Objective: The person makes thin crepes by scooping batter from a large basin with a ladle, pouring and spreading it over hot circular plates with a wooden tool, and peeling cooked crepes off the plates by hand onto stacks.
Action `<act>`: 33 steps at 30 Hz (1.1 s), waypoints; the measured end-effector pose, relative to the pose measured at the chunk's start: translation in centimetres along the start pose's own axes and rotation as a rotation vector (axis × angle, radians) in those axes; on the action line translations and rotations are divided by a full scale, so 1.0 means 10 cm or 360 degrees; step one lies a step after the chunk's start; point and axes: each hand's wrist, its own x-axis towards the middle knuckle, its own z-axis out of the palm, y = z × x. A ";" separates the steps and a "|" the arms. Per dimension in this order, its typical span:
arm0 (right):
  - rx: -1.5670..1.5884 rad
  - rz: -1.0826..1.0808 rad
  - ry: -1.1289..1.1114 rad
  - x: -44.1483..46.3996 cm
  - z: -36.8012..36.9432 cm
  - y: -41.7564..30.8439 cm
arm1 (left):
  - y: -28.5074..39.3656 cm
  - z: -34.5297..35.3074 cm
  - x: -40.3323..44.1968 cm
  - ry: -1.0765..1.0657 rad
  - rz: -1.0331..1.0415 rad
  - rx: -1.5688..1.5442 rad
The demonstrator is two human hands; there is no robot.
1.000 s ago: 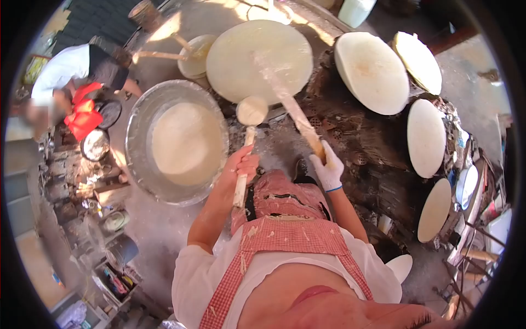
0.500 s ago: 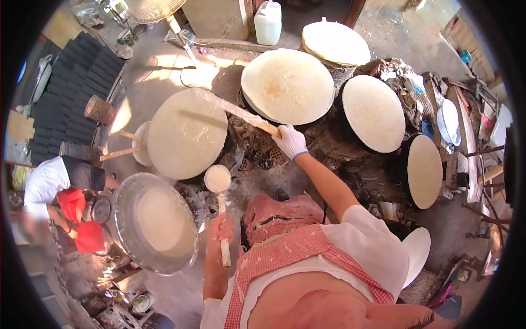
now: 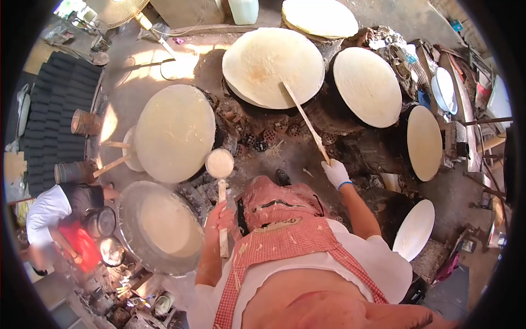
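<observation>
My left hand [image 3: 220, 217] is wrapped round the wooden handle of a ladle [image 3: 219, 163], whose round bowl is full of pale batter. It hangs between the left griddle [image 3: 175, 133] and a wide basin [image 3: 127, 241] of batter. My right hand [image 3: 336, 174], in a white glove, grips the end of a long, thin wooden spatula [image 3: 306, 122]. The spatula's far end lies over the near part of the pale pancake [image 3: 263, 63] on the middle griddle. A thin pale layer covers the left griddle.
More round griddles [image 3: 367, 88] [image 3: 423, 143] curve round to my right, one [image 3: 415, 230] beside my elbow. A stack of flat pancakes [image 3: 319, 19] lies behind. At left are a fan [image 3: 115, 12], dark stacked tiles [image 3: 60, 120] and another person [image 3: 49, 214] bending over something red.
My right hand has drawn back toward my right side, and the spatula has swung from the left griddle to the middle one. The ladle stays nearly still. The view has shifted somewhat.
</observation>
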 end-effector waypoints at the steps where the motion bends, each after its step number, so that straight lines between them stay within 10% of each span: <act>1: -0.0024 -0.0042 -0.0002 -0.01 0.02 -0.02 | -0.05 0.12 0.03 0.0079 -0.0016 0.0044; 24: -0.0618 -0.1271 0.0627 1.53 0.51 -2.61 | 0.06 0.19 -0.30 0.0361 0.0068 0.0230; 33: -0.0406 -0.1260 0.0896 1.60 -1.33 -2.96 | 0.60 0.25 -0.26 0.0239 -0.0031 0.0209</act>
